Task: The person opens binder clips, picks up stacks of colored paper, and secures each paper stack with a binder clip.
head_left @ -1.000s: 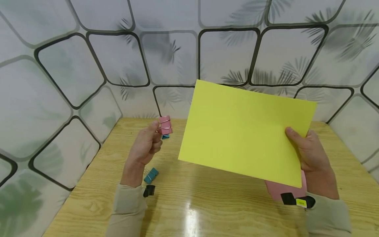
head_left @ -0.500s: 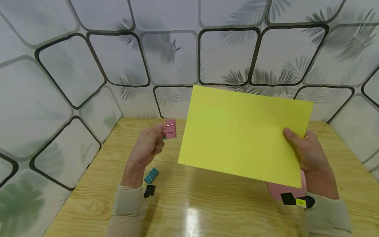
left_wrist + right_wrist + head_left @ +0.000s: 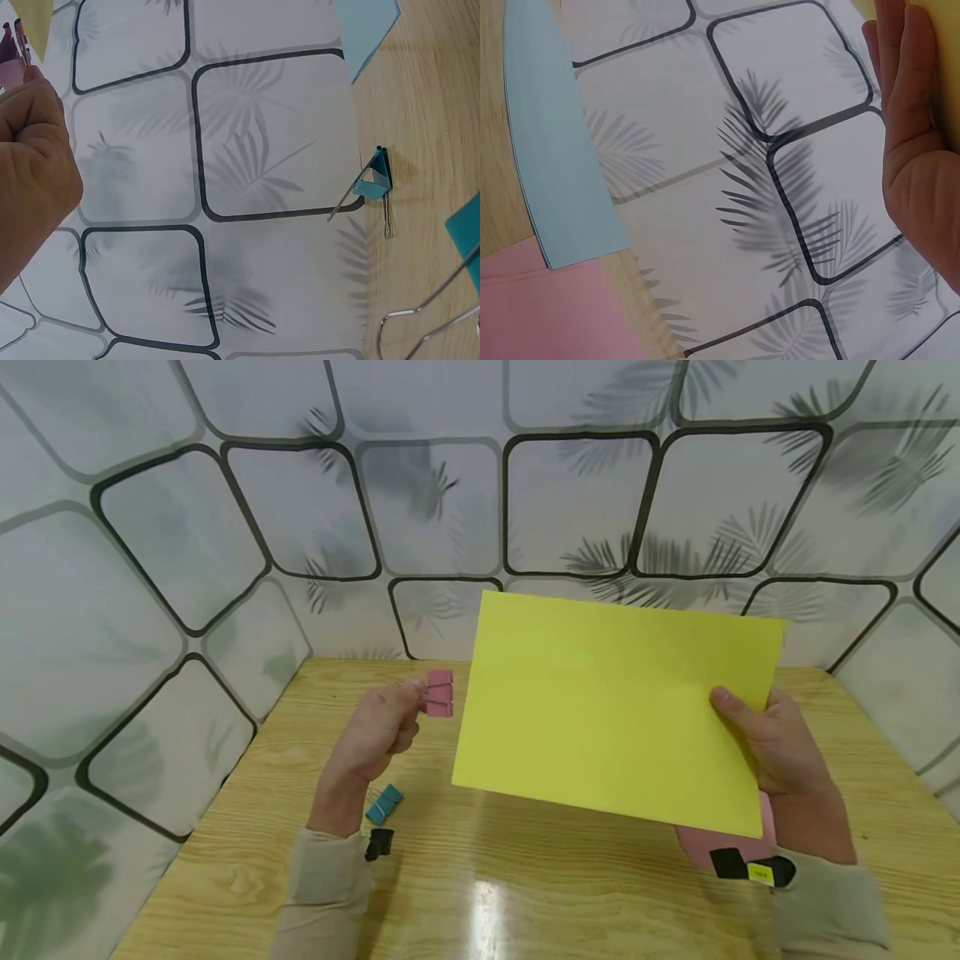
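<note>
Between thumb and fingers, my left hand (image 3: 378,731) pinches a pink binder clip (image 3: 439,693) by its wire handles. A small gap separates the clip from the left edge of a yellow paper sheet (image 3: 615,710) in the head view. My right hand (image 3: 787,747) grips that sheet at its right edge, thumb in front and fingers behind. The paper is raised above the table and slightly tilted; whether it is one sheet or more, I cannot tell. In the left wrist view the pink clip shows only partly, at the upper left corner.
On the wooden table (image 3: 450,893) a teal binder clip (image 3: 384,804) lies by my left wrist. Another teal binder clip (image 3: 375,184) shows in the left wrist view. Pink paper (image 3: 723,843) lies below my right hand, with light blue paper (image 3: 562,142) beyond it. A patterned cloth (image 3: 427,510) stands behind.
My left hand has moved the pink binder clip rightward and slightly down, towards the yellow paper. The paper's upper left corner has dropped, and the right hand has shifted slightly left.
</note>
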A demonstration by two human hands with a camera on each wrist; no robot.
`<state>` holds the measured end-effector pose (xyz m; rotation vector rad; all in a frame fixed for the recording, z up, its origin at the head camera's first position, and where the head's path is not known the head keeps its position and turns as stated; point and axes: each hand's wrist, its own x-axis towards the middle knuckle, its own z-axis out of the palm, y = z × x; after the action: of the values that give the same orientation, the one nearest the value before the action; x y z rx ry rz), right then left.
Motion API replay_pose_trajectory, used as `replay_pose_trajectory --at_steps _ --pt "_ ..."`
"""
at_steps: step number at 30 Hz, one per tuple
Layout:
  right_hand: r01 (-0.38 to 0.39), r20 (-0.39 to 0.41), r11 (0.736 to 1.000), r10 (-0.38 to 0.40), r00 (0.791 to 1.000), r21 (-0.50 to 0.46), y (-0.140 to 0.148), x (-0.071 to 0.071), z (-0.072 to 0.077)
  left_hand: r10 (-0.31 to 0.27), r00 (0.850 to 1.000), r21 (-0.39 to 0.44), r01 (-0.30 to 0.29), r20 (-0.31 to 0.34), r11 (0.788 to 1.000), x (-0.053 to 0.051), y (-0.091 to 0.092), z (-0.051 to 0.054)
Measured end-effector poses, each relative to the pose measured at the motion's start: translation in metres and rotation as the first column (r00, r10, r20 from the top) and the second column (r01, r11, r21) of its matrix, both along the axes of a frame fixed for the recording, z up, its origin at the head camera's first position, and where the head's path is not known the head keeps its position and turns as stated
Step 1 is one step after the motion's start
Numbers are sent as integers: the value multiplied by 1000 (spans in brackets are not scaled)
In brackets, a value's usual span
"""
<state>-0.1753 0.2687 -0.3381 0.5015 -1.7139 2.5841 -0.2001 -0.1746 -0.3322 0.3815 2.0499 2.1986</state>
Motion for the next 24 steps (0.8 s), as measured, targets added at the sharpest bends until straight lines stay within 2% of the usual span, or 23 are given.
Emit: replay_pose_trajectory --at_steps 7,13,24 --pt "-13 18 1000 13 1000 11 -1 -1 -1 -57 997 -45 54 -58 998 -1 -1 -2" --pt "-15 19 999 15 1000 36 -1 -2 -3 -90 994 -75 84 -69 994 -1 -1 -1" --pt "-38 50 998 35 998 48 -3 -2 -2 -100 991 -151 87 -84 985 -1 -1 -3"
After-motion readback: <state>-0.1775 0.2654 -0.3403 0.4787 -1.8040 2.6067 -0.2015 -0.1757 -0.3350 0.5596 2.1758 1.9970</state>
